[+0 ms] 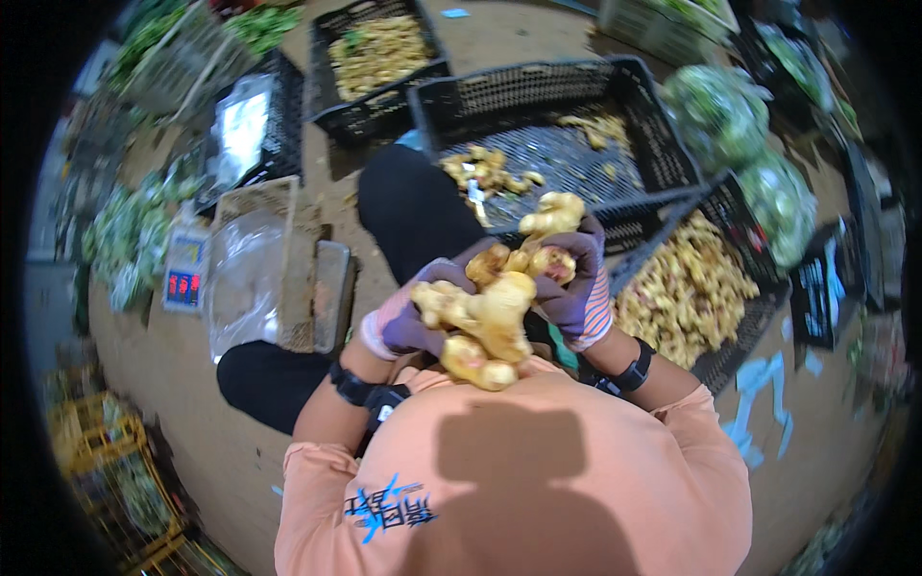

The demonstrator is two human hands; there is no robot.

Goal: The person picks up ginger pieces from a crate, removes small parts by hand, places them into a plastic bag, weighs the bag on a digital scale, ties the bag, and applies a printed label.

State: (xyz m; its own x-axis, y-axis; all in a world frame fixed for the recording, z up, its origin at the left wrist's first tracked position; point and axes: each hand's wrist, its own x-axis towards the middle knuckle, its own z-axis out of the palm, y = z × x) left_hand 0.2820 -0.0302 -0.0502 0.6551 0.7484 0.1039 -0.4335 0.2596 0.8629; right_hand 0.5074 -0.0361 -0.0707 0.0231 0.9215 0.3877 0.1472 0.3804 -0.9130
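Both my hands wear purple gloves with striped cuffs. A large, knobbly piece of ginger root (490, 317) is held up before my chest, with my left hand (425, 309) closed around its side. My right hand (576, 277) grips the upper part of the ginger (551, 216); whether this is one piece or two touching, I cannot tell. Beyond my hands lies a black plastic crate (533, 93) with a few ginger pieces (490, 173) on its bottom. By my right forearm, another black crate (774, 306) holds a heap of ginger (684, 288).
A third black crate (382, 111) of ginger stands farther off. At left are a digital scale (186, 270), a basket lined with clear plastic (248, 273) and bagged greens (133, 237). Bagged vegetables (717, 115) sit at right, with blue scraps (756, 396) on the floor.
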